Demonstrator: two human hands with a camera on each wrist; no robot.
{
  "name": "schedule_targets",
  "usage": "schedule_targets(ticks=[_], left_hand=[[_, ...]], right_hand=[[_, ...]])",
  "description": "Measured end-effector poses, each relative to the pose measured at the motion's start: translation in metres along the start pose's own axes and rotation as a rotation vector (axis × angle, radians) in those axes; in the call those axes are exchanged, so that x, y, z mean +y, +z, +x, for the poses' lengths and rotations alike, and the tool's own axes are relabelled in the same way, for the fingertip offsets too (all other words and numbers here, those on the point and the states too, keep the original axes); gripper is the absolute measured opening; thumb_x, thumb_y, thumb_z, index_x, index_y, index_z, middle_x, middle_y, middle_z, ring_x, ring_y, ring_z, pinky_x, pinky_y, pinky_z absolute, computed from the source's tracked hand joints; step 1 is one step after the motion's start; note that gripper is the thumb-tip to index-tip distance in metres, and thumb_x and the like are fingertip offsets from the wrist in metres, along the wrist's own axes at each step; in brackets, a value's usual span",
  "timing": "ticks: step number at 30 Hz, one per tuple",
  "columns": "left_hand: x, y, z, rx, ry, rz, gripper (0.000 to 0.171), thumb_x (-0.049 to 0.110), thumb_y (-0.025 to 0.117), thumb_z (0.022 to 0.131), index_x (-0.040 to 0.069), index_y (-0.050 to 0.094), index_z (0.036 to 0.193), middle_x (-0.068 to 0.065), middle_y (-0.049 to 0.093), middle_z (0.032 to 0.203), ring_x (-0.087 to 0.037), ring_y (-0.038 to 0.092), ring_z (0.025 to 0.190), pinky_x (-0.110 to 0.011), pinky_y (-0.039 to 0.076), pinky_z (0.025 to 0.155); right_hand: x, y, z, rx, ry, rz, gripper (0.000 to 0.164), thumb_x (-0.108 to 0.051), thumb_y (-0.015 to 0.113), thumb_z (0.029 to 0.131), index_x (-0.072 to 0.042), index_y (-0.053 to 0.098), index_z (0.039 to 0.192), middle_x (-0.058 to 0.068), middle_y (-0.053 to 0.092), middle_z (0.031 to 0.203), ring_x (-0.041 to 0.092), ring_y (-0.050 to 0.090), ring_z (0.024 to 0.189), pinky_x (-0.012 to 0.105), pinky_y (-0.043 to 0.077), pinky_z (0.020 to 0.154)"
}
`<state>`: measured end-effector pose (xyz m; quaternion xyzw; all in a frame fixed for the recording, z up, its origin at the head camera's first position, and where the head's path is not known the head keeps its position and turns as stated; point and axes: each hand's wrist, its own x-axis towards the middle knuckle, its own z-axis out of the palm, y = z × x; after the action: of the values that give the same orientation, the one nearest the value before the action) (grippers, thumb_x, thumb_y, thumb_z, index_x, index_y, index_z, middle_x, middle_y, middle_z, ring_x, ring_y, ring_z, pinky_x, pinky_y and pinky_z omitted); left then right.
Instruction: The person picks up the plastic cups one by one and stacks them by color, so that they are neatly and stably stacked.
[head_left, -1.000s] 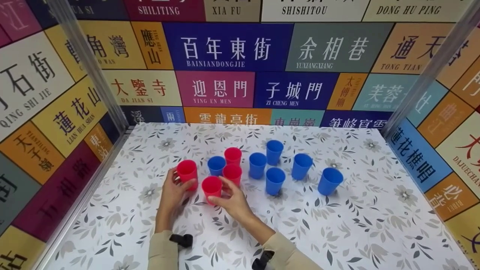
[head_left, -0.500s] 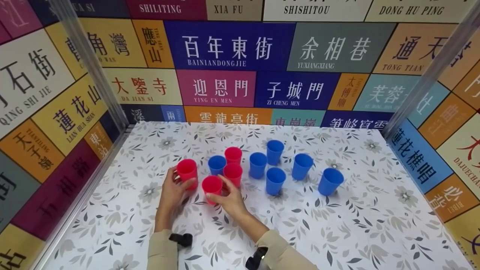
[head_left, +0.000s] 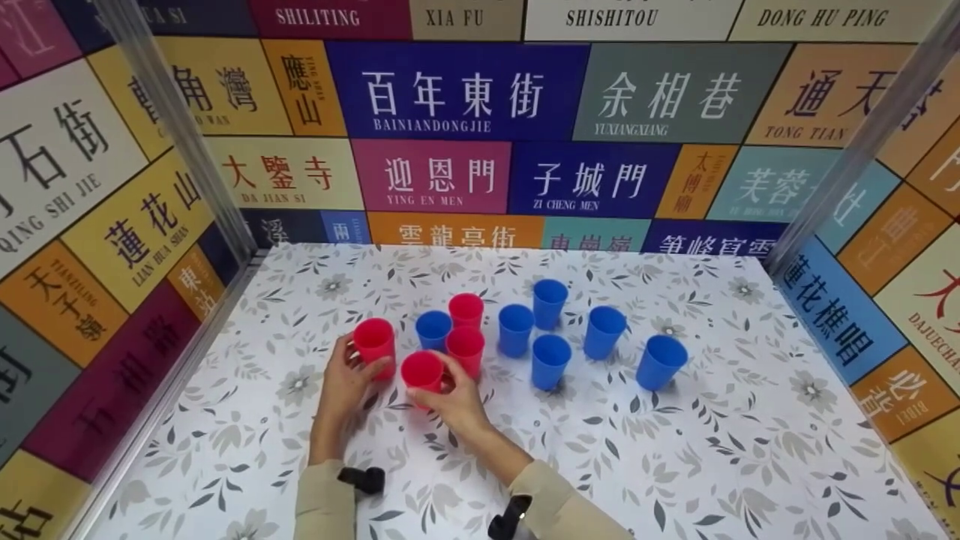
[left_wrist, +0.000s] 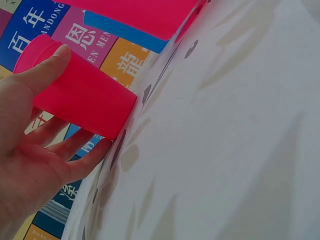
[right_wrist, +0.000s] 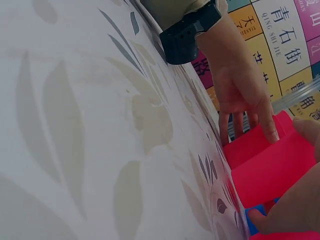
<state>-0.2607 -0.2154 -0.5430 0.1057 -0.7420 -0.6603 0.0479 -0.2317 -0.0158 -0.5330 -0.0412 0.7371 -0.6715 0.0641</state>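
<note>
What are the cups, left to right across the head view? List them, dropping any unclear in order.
Red cup in the left hand, red cup in the right hand, second-leftmost blue cup, second-rightmost blue cup, rightmost blue cup.

Bright, even light fills the head view, shadows faint; both wrist views look dimmer, the near surface (left_wrist: 235, 110) blurred.
</note>
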Motion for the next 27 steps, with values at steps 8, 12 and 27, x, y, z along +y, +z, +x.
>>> schedule_targets(ticks=[8,12,27], left_hand=[[-0.001,0.0,0.0,0.004,0.032,-0.007,0.073,0.016,0.081,0.085,0.013,0.04,0.146,-0.016,0.049,0.146,-0.034,0.047,0.138,-0.048,0.041,0.116],[-0.002,0.001,-0.001,0.003,0.051,-0.016,0.069,0.013,0.079,0.086,0.012,0.042,0.144,-0.017,0.051,0.144,-0.034,0.05,0.135,-0.048,0.044,0.113],[-0.005,-0.001,-0.002,0.008,0.067,0.072,0.081,0.037,0.082,0.082,0.016,0.039,0.147,-0.013,0.048,0.148,-0.033,0.047,0.139,-0.047,0.044,0.113]], right_hand=[[-0.014,-0.002,-0.006,-0.023,-0.032,0.033,0.07,-0.024,0.084,0.081,-0.019,0.052,0.143,0.01,0.06,0.132,0.024,0.057,0.119,0.033,0.056,0.096],[-0.025,-0.002,-0.009,-0.034,-0.047,0.047,0.07,-0.024,0.085,0.08,-0.021,0.052,0.142,0.009,0.061,0.132,0.024,0.057,0.119,0.033,0.057,0.095],[-0.066,-0.001,0.003,-0.106,-0.21,0.041,0.067,-0.017,0.084,0.081,-0.012,0.054,0.141,0.014,0.063,0.13,0.022,0.062,0.111,0.032,0.057,0.09]])
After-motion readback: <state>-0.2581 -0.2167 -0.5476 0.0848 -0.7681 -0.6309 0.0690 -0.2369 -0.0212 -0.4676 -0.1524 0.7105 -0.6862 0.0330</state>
